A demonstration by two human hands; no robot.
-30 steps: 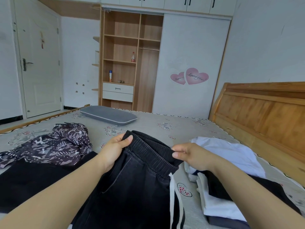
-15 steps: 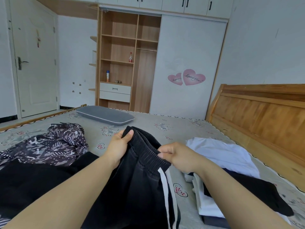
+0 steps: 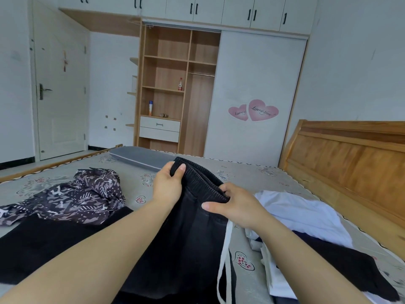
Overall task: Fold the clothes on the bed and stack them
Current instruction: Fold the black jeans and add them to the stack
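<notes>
Black trousers (image 3: 188, 244) with an elastic waistband and a white side stripe hang in front of me above the bed (image 3: 252, 174). My left hand (image 3: 167, 185) grips the far end of the waistband, thumb on top. My right hand (image 3: 235, 207) pinches the near end of the waistband. A patterned dark garment (image 3: 76, 196) lies crumpled at the left. Below it lies a flat black garment (image 3: 43, 244). A heap of white and dark clothes (image 3: 306, 220) sits at the right.
A grey pillow (image 3: 140, 157) lies at the far side of the bed. The wooden headboard (image 3: 350, 163) runs along the right. An open wardrobe (image 3: 175, 88) and a white door (image 3: 59, 84) stand beyond the bed.
Both hands have lifted the waistband higher and farther from me, and drawn closer together. The trousers now hang more bunched, with the white stripe dangling below my right hand.
</notes>
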